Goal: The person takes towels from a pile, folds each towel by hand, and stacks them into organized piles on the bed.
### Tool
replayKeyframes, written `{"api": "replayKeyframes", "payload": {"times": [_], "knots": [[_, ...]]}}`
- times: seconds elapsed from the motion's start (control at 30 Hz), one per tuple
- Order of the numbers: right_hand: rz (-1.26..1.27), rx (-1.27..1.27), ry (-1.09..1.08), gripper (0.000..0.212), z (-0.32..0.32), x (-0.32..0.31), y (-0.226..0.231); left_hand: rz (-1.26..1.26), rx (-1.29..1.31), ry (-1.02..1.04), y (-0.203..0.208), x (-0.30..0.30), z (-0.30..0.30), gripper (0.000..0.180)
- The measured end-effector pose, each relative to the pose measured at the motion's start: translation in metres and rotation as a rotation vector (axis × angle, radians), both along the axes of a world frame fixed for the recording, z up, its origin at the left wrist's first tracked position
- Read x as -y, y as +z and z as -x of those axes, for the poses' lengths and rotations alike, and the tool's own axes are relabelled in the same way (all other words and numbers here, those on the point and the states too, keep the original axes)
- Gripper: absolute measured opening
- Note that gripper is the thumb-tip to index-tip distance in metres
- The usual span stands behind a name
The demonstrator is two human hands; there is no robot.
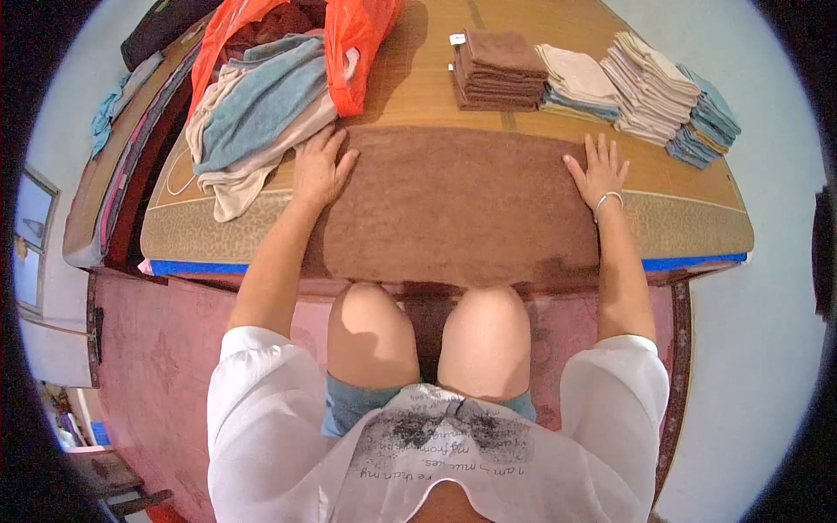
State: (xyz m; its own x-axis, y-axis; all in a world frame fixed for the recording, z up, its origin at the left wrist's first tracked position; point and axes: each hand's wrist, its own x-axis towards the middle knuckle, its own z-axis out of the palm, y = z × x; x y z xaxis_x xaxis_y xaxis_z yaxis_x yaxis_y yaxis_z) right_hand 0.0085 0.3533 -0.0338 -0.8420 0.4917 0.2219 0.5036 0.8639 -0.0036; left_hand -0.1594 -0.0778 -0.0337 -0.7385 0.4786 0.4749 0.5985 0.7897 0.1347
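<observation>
Towels [266, 109] in blue-grey and cream bulge out of the mouth of a red plastic bag [359, 52], which lies beyond the left end of the brown towel [462, 205] spread in front of you. Deeper in the bag you can make out something darker and reddish-brown, though its shape is unclear. One cream cloth end [231, 200] trails out of the bag to the left of the spread towel, toward the near side of the bed [671, 209].

The spread towel itself lies flat across the bed, its near edge hanging over the front, just beyond your knees. Past its far edge, right of its middle, sits a folded brown stack [497, 78]; farther right come a low stack topped in cream [577, 74], a taller cream stack [649, 87] and a mostly blue-grey one [708, 118].

Your left hand [324, 166] rests palm down at the spread towel's far left corner, fingers nearly together and pointing away, thumb angled in over the brown cloth. You are not visibly gripping anything with it. Your right hand [598, 172] lies open at the far right corner, fingers fanned and thumb toward the towel; whether it pinches the edge, you cannot tell. Both arms reach nearly straight forward.
</observation>
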Motion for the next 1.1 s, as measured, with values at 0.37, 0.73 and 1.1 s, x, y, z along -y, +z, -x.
{"api": "replayKeyframes", "payload": {"times": [0.37,0.73,1.1], "knots": [[0.084,0.056,0.311,0.07,-0.066,0.073,-0.007,0.29,0.13,-0.024,-0.006,0.017,-0.069,0.065],[0.12,-0.044,0.145,0.062,-0.041,0.044,-0.007,0.012,0.006,0.055,-0.001,0.037,-0.064,0.047],[0.186,-0.123,0.564,0.056,-0.037,0.153,0.026,-1.293,0.838,0.369,-0.055,0.099,-0.213,0.019]]}}
